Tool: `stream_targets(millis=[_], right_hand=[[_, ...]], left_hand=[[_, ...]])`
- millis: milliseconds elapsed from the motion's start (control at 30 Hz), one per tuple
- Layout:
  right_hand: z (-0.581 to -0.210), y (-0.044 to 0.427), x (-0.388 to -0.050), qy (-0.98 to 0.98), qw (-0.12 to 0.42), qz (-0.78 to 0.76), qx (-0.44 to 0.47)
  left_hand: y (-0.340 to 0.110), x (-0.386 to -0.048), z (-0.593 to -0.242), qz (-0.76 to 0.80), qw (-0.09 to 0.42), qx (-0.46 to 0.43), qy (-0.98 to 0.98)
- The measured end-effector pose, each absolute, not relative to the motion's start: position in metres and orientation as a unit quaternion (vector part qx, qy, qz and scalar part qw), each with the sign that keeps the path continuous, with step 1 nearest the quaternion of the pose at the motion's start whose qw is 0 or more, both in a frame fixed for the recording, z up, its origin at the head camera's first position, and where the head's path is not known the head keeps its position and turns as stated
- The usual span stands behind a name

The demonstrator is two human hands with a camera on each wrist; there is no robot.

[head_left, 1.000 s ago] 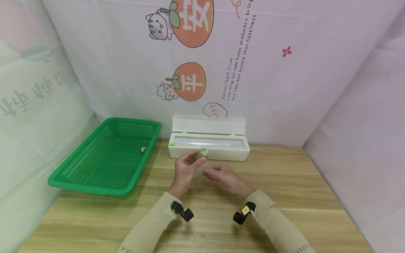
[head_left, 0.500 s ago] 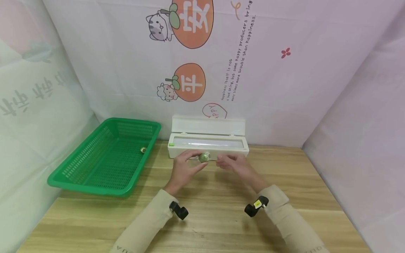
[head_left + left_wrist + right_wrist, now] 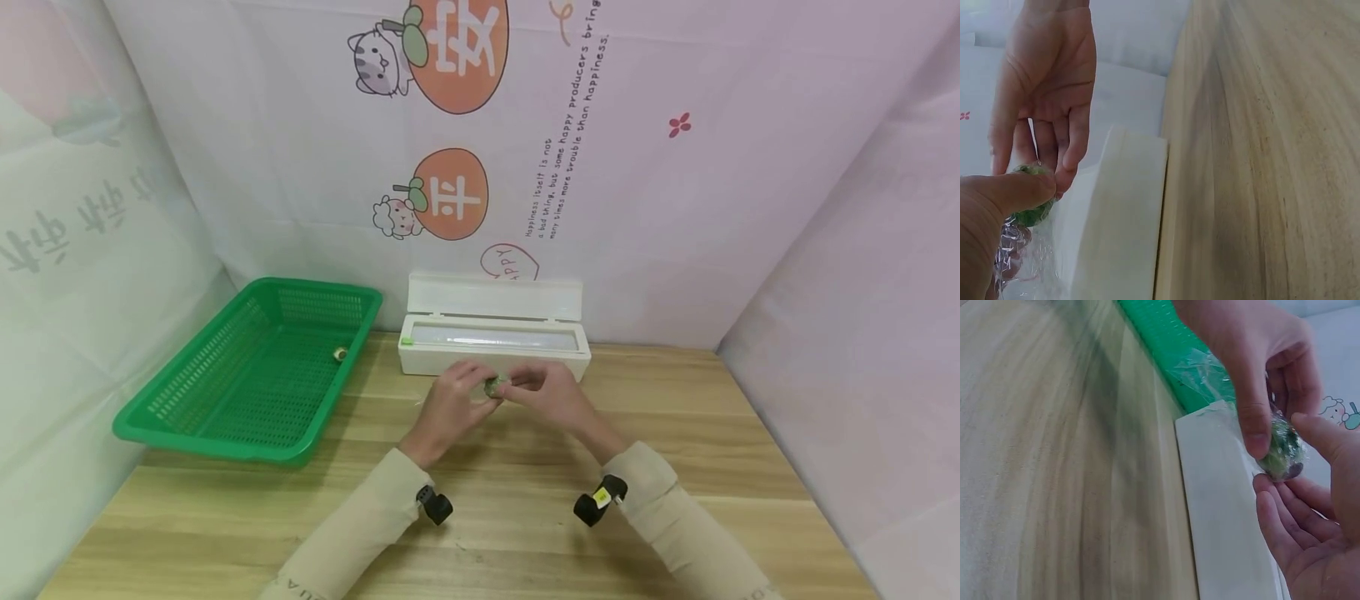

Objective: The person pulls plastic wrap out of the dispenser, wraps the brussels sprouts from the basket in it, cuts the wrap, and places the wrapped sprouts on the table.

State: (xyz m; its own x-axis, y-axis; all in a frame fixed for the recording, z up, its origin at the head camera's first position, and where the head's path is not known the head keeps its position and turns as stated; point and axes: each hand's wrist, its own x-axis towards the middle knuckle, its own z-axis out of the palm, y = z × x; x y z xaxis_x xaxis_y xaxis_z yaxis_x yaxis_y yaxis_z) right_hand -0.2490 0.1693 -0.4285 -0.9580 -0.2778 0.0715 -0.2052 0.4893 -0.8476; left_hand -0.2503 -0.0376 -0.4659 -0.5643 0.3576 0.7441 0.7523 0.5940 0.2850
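Observation:
In the head view, a small round green vegetable (image 3: 494, 385) wrapped in clear cling film is held above the table in front of the white box. My left hand (image 3: 448, 410) pinches it between thumb and fingers. From the other side my right hand (image 3: 557, 402) meets it, its thumb on top and its fingertips underneath in the right wrist view. There the wrapped vegetable (image 3: 1283, 450) shows green leaves and a dark spot under shiny film. A loose tail of cling film (image 3: 1204, 374) trails from the left hand's side. Fingers hide part of the vegetable.
Behind the hands stands a white cling film dispenser box (image 3: 495, 363), its lid raised against the printed wall cloth. A green plastic basket (image 3: 322, 433) sits at the left with a small pale round piece (image 3: 340, 354) inside. Wood-grain tabletop (image 3: 517, 533) spreads in front.
The right hand drew away from the vegetable, then came back in to touch it. The left hand and vegetable have shifted slightly to the right.

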Motion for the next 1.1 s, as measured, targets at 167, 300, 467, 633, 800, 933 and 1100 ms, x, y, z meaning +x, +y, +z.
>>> stream_targets(millis=[167,300,467,633,800,933,1100], right_hand=[[-0.436,0.168,-0.248,0.858,0.020,-0.495,-0.135],[-0.441,0.174,-0.249,0.854,0.029,-0.502,-0.134],[-0.443,0.191,-0.253,0.855,0.034,-0.503,-0.123],[-0.441,0.208,-0.253,0.857,0.040,-0.503,-0.106],[-0.439,0.221,-0.252,0.862,0.037,-0.497,-0.093],[-0.437,0.226,-0.250,0.864,0.033,-0.493,-0.094],[-0.435,0.226,-0.247,0.859,0.035,-0.501,-0.098]], left_hand=[[-0.038,-0.248,-0.467,-0.294,0.310,-0.342,-0.837],[-0.050,-0.243,-0.465,-0.319,0.270,-0.329,-0.846],[-0.077,-0.241,-0.463,-0.378,0.215,-0.274,-0.858],[-0.098,-0.235,-0.464,-0.511,0.063,-0.155,-0.843],[-0.102,-0.231,-0.466,-0.613,-0.061,-0.062,-0.786],[-0.097,-0.231,-0.471,-0.674,-0.132,-0.036,-0.726],[-0.090,-0.232,-0.475,-0.704,-0.157,-0.020,-0.692]])
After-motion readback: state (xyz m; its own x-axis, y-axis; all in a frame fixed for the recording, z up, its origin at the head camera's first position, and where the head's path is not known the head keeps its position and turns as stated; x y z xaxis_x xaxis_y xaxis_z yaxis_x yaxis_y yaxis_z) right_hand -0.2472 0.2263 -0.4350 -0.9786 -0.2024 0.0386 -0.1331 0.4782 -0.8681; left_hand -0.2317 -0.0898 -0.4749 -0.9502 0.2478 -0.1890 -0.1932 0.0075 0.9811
